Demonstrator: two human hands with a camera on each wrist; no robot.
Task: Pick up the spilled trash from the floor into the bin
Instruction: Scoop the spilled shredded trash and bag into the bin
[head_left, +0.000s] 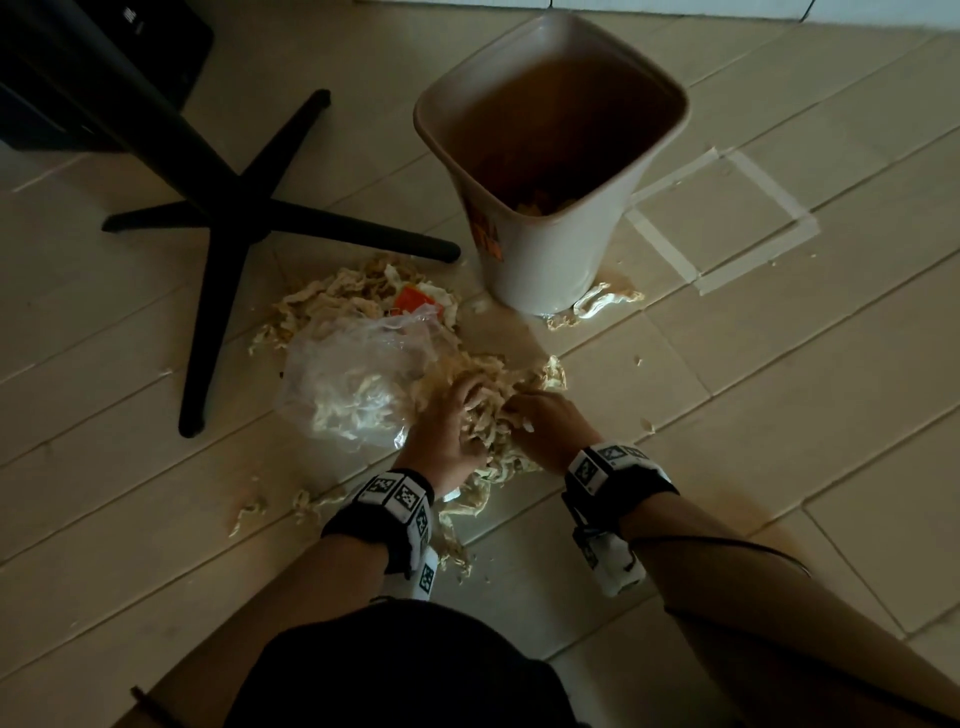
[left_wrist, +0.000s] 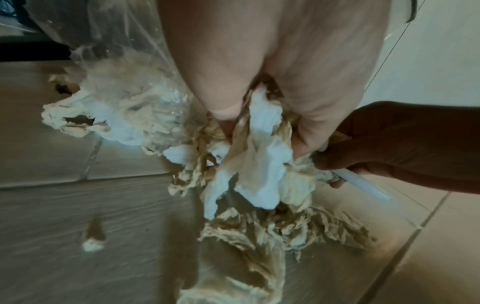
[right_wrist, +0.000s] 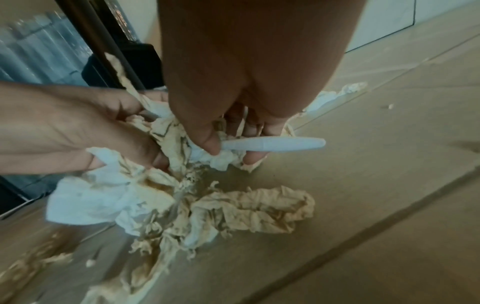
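I find both hands, left hand (head_left: 451, 415) and right hand (head_left: 545, 422), clutching tissue (head_left: 485, 415); the next move is lifting it to the bin (head_left: 550, 244).

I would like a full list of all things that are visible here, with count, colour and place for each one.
bin: one, beige, upright on the floor beyond the pile, some trash at its bottom
soiled tissue: one big loose pile plus scattered scraps, cream and white, on the floor between bin and person
plastic bag: one, clear, lying on the left part of the pile
orange wrapper: one, at the far side of the pile
white plastic stick: one, in the right hand with tissue
chair base: one, black, left of the bin
tape square: one, whitish, on the floor right of the bin
floor: beige tiles
left hand: grips tissue
right hand: grips tissue and stick
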